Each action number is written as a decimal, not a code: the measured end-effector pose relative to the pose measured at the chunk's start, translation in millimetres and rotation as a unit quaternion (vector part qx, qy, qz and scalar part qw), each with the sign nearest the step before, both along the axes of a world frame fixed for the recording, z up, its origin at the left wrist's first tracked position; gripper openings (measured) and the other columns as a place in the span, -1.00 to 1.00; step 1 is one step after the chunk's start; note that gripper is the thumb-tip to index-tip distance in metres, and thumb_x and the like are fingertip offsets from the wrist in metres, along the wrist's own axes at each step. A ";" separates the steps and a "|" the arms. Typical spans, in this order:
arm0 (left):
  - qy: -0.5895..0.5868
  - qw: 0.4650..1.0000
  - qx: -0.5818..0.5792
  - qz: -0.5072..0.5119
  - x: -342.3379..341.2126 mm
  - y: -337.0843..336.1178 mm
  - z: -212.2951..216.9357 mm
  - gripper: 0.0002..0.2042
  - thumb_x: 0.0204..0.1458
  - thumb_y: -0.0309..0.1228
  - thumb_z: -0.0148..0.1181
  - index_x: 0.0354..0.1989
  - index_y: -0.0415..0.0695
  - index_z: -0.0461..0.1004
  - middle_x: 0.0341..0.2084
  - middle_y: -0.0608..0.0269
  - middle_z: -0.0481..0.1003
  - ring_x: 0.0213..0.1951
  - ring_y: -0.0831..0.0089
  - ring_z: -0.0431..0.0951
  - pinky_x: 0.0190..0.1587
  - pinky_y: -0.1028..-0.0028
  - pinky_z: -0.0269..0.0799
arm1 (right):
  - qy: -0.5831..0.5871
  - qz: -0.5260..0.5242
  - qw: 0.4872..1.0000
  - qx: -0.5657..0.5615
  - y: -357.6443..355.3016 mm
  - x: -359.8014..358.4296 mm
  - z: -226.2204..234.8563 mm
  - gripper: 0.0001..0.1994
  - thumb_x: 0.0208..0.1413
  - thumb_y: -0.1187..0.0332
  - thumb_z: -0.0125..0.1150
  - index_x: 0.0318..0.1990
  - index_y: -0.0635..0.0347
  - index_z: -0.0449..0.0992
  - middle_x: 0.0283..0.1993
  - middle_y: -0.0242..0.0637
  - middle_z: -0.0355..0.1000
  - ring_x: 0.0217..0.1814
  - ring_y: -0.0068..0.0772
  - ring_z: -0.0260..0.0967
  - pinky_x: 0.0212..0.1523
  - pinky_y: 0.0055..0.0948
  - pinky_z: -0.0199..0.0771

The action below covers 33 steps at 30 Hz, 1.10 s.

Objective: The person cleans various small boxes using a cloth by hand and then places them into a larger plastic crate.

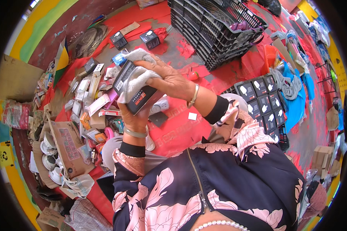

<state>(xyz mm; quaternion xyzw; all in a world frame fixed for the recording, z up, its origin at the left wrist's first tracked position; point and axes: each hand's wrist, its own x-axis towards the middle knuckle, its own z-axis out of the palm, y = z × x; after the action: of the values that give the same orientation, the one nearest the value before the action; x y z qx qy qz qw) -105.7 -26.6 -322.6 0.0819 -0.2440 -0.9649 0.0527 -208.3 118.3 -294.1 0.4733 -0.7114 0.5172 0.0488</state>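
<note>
A small black box (142, 99) with a printed face is held up in front of me, tilted. My left hand (132, 118) grips it from below, with the fingers mostly hidden behind the box. In my right hand (169, 79) is a bunched white cloth (134, 82), pressed against the upper side of the box. Part of the cloth sticks out above the fingers. Beyond my hands, two similar dark boxes, a left one (118, 39) and a right one (150, 39), stand on the red-covered floor.
Mixed small packages (89, 96) lie heaped at the left, near a cardboard carton (71, 148) beside white round items (49, 148). Stacked black plastic crates (210, 36) stand ahead. To the right, a crate holds rows of black boxes (260, 94), with blue cloth (295, 107) beside it.
</note>
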 end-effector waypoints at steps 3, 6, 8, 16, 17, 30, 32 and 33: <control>0.010 1.000 0.009 -0.016 10.5 -4.2 4.7 -0.43 -0.04 -0.11 0.09 0.11 -0.18 0.24 0.01 0.09 0.37 0.05 0.22 0.38 0.15 0.13 0.24 | -0.198 0.058 0.973 -0.107 -8.1 3.5 -2.2 -0.51 0.21 0.08 -0.03 0.21 0.15 0.25 0.17 -0.13 0.23 0.24 -0.35 0.11 0.19 -0.44 0.12; 0.016 1.000 -0.021 0.015 10.9 -6.8 3.0 -0.45 -0.04 -0.13 0.11 0.09 -0.18 0.26 -0.02 0.11 0.40 0.02 0.26 0.41 0.14 0.18 0.26 | -0.248 0.051 0.957 -0.144 -8.9 -10.1 -18.4 -0.54 0.26 0.09 -0.12 0.18 0.21 0.26 0.09 -0.16 0.31 0.15 -0.35 0.20 0.13 -0.48 0.18; 0.017 1.000 0.009 0.013 10.9 -6.3 5.3 -0.45 -0.04 -0.13 0.11 0.09 -0.18 0.26 -0.02 0.11 0.39 0.03 0.26 0.40 0.14 0.17 0.25 | -0.284 0.014 0.946 -0.158 -12.6 -29.2 -53.0 -0.58 0.27 0.12 -0.13 0.10 0.26 0.32 -0.08 -0.27 0.41 -0.09 -0.41 0.35 -0.01 -0.49 0.28; 0.011 0.998 0.051 0.035 11.0 -15.1 24.6 -0.22 -0.19 0.12 0.14 0.21 -0.05 0.16 0.15 0.07 0.23 0.18 0.04 0.18 0.19 -0.12 0.07 | -0.523 -0.071 0.768 -0.362 15.7 -34.7 -17.7 -0.47 0.23 0.32 -0.03 0.32 0.01 0.01 -0.20 -0.40 0.37 -0.27 -0.56 0.36 -0.24 -0.53 0.45; -0.006 0.997 0.064 0.035 8.4 -15.9 23.8 -0.22 -0.20 0.12 0.15 0.21 -0.04 0.18 0.14 0.07 0.24 0.18 0.05 0.20 0.18 -0.10 0.09 | -0.433 -0.057 0.818 -0.373 19.9 -34.3 0.0 -0.37 0.23 0.33 -0.04 0.38 -0.02 -0.20 -0.18 -0.40 0.36 -0.27 -0.59 0.34 -0.20 -0.54 0.45; 0.045 0.992 0.120 -0.017 -4.0 -7.9 -27.5 -0.47 0.06 0.01 -0.02 0.15 0.01 0.23 0.13 0.25 0.26 0.17 0.31 0.25 0.22 0.12 0.12 | 0.227 -0.090 0.965 0.098 -30.7 33.5 -20.8 -0.42 -0.06 0.33 0.12 0.22 -0.10 0.24 0.37 -0.18 0.00 0.42 -0.14 -0.11 0.35 0.01 -0.30; 0.093 0.990 0.101 -0.024 -2.2 -23.9 -45.0 -0.46 0.06 0.05 -0.06 0.14 -0.01 0.25 0.12 0.24 0.29 0.15 0.30 0.27 0.20 0.16 0.16 | 0.242 -0.028 0.963 0.116 -29.7 40.0 -24.7 -0.44 -0.07 0.34 0.12 0.18 -0.10 0.27 0.37 -0.26 0.00 0.43 -0.20 -0.10 0.36 0.00 -0.28; 0.113 0.990 0.086 -0.023 4.3 -31.3 -50.7 -0.46 0.07 0.07 -0.09 0.11 -0.02 0.28 0.09 0.22 0.32 0.12 0.28 0.31 0.16 0.18 0.22 | 0.246 -0.007 0.961 0.124 -28.6 44.1 -26.2 -0.44 -0.08 0.34 0.13 0.18 -0.09 0.27 0.37 -0.26 0.01 0.43 -0.21 -0.10 0.36 -0.01 -0.28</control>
<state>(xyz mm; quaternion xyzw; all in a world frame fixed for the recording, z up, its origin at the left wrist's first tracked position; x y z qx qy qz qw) -101.4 -57.9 -373.3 -0.0287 -0.1542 -0.9863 0.0509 -164.2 89.7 -320.3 0.5829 -0.7395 0.2926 0.1668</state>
